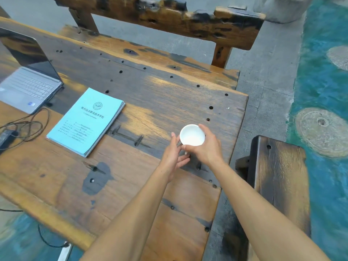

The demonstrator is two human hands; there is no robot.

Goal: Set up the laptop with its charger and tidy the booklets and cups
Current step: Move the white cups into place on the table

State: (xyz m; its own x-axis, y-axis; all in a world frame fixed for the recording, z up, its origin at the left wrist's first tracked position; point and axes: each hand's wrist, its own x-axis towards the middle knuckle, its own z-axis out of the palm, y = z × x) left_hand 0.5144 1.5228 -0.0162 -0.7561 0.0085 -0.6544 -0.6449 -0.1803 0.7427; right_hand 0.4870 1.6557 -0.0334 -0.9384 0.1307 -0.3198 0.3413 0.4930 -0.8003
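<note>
Both hands are at the right end of the desk (pixel 188 95), working one white cup (pixel 192 135). The left hand (pixel 173 155) comes in from the side with its fingers fairly straight, thumb up by the rim and fingertips reaching under the cup's base. It touches rather than grasps. The right hand (pixel 205 147) has the firm hold, with fingers and thumb curled round the cup's far side and bottom. The cup's mouth faces up and the inside reads plain white. Whether its foot sits on the wood or hangs just above it, I cannot tell.

Now across from the left. At the very edge lies the black charger (pixel 6 137), with its thin cable (pixel 30 127) looped loosely on the wood beside it and a strand running up toward the laptop's near corner. I can't make out whether it is plugged in there. The laptop (pixel 28 87) is silver and stands open with a dark screen, partly cut off by the frame.

Just right of it, a little apart, the teal booklets (pixel 86 121) lie flat in one neat, squared-up stack, the top cover showing a round emblem and printed lines. A stretch of wood separates the stack from the cup and hands.

Beyond the far edge of the desk stands a rough wooden bench (pixel 169 21). A dark wooden seat (pixel 278 185) sits off the right end, on grey and teal floor (pixel 320 81).
</note>
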